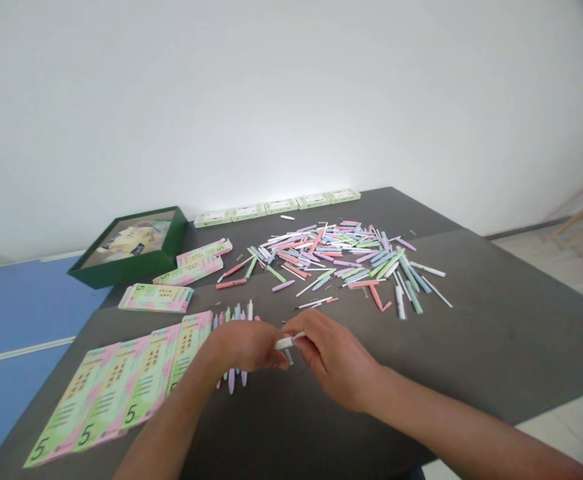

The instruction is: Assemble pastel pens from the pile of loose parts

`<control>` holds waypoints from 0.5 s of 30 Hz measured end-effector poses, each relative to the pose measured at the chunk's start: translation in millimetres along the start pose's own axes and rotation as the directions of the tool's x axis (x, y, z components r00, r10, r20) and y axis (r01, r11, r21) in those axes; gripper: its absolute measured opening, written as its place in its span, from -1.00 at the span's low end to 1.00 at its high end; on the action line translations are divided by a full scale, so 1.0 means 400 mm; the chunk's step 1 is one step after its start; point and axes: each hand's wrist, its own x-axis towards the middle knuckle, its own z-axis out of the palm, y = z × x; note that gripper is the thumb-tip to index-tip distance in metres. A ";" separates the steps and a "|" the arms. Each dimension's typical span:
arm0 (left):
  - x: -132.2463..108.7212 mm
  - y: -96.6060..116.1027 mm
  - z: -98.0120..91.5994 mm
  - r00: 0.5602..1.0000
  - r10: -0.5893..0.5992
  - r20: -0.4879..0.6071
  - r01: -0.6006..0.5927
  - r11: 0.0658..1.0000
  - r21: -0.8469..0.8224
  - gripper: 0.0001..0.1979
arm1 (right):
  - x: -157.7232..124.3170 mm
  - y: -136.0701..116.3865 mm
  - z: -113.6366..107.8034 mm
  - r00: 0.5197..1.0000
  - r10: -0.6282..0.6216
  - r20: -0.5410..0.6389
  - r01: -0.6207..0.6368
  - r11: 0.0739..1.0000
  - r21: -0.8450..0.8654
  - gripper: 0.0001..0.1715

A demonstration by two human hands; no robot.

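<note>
Head view:

- A white pen barrel [285, 343] is pinched in the fingers of the right hand [334, 360], with a thin clear part [289, 358] seen projecting below it; the barrel is held in the air, just above the table, between the two hands.
- The fingertips of the left hand [241, 347] are brought up right beside that barrel, but whether it is gripped by them as well cannot be told.
- A row of assembled pastel pens [231, 383] is laid side by side on the table, partly covered by the left hand.
- An open green box [174, 233] is placed further off, to the left; its inside is filled with flat packets and printed sheets [131, 243], whose details are too small to be read.
- Five small pale green boxes [276, 207] are lined up along the far table edge, all closed as far as can be seen.
- A loose heap of pink, lilac, green, blue and white pen parts [331, 257] is spread across the middle of the dark grey table [471, 320].
- Four pink-and-green cards marked "5" [116, 393] are laid out side by side near the left hand, and more such cards [156, 298] are set between these and the green box.
</note>
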 end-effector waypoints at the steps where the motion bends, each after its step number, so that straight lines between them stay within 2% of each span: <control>1: 0.000 0.001 0.000 1.000 0.002 0.014 -0.002 1.000 0.012 -0.57 | 0.001 0.001 0.000 1.000 0.002 -0.003 -0.002 0.999 0.032 -0.72; 4: -0.001 -0.002 0.004 1.000 0.023 0.009 -0.023 1.000 0.015 -0.54 | 0.006 0.007 -0.001 1.000 0.015 -0.011 -0.014 0.992 0.125 -0.71; 9: 0.000 -0.007 0.008 1.000 0.025 0.007 -0.025 1.000 -0.004 -0.64 | 0.006 0.022 0.001 0.996 0.090 0.025 -0.094 0.958 0.272 -0.74; 15: 0.003 -0.006 0.008 1.000 -0.004 0.021 0.004 1.000 -0.030 -0.67 | 0.001 0.031 0.012 0.992 0.111 0.060 -0.124 0.939 0.322 -0.83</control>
